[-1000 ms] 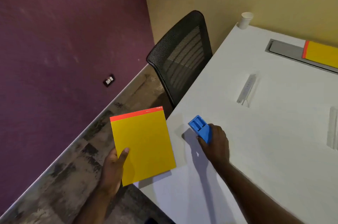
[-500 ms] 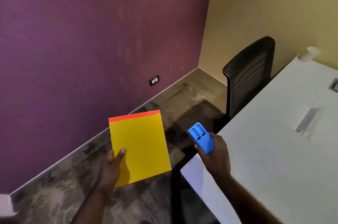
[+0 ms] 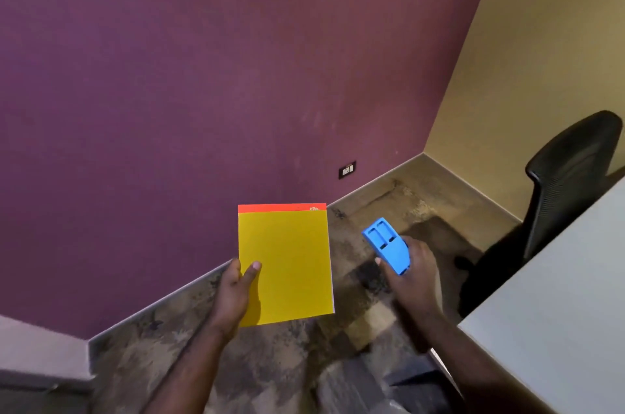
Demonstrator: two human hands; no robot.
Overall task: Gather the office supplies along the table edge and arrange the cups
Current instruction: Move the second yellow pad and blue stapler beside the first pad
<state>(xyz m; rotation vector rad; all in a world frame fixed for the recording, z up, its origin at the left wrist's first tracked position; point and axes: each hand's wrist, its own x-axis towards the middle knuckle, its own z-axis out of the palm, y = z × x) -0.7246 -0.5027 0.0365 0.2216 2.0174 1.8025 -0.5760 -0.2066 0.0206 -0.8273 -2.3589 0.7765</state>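
A yellow notepad [image 3: 287,261] with a red top strip is held up over the floor, with my left hand [image 3: 235,291] gripping its lower left corner, thumb on its face. My right hand [image 3: 414,281] holds a blue plastic stapler-like tool [image 3: 387,244] by its rear end, its front pointing up and left. Both hands are off the table, left of its corner. Only a bare corner of the white table [image 3: 554,312] shows at the right. No cups are in view.
A black mesh office chair [image 3: 571,183] stands at the table's far side by the yellow wall. The purple wall carries a low socket plate [image 3: 347,170]. Mottled dark carpet [image 3: 304,363] lies below my hands.
My view has swung left, away from the table toward the purple wall. Both hands, still holding the notepad and blue tool, now sit over the floor; the cup and tabletop items have left view.
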